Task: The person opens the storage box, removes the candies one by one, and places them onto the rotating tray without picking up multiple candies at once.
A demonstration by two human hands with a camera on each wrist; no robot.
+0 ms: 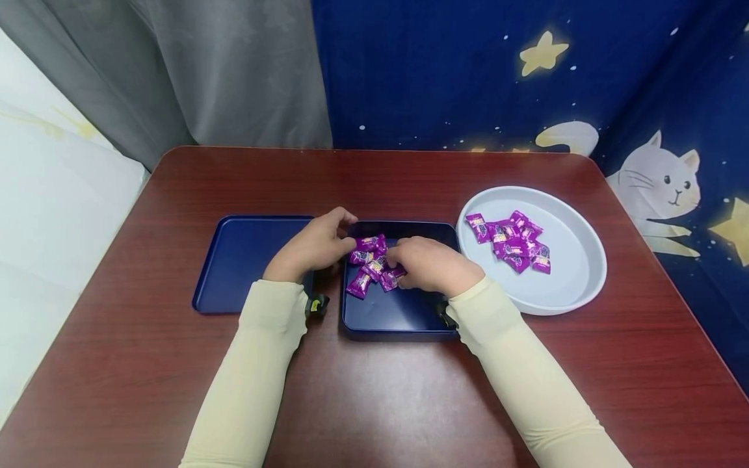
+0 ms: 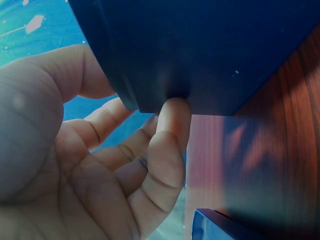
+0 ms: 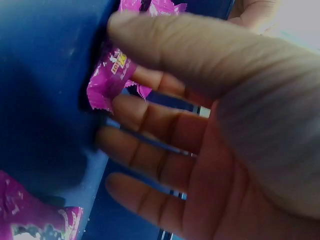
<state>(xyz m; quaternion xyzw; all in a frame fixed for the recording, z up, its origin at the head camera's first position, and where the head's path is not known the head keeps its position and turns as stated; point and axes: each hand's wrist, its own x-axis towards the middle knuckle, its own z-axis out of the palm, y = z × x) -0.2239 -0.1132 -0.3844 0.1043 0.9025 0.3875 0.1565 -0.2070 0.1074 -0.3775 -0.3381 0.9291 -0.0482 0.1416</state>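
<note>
A dark blue rectangular box (image 1: 404, 320) sits at the middle of the table with several purple-wrapped candies (image 1: 374, 266) heaped toward its left side. My left hand (image 1: 318, 244) grips the box's left wall near the far corner; in the left wrist view the thumb goes over the rim and a fingertip presses the outer wall (image 2: 165, 50). Inside the box, my right hand (image 1: 430, 263) pinches a purple candy (image 3: 112, 77) between thumb and forefinger at the heap's right side. Its other fingers spread loosely below. Another candy (image 3: 37, 215) lies apart in the right wrist view's lower corner.
On the right, a round white tray (image 1: 576, 286) holds several more purple candies (image 1: 515, 240) and stands right at the box's side. A shallow blue tray (image 1: 251, 260) lies to the left, partly behind my left forearm. Curtains (image 1: 246, 78) hang beyond the table's far edge.
</note>
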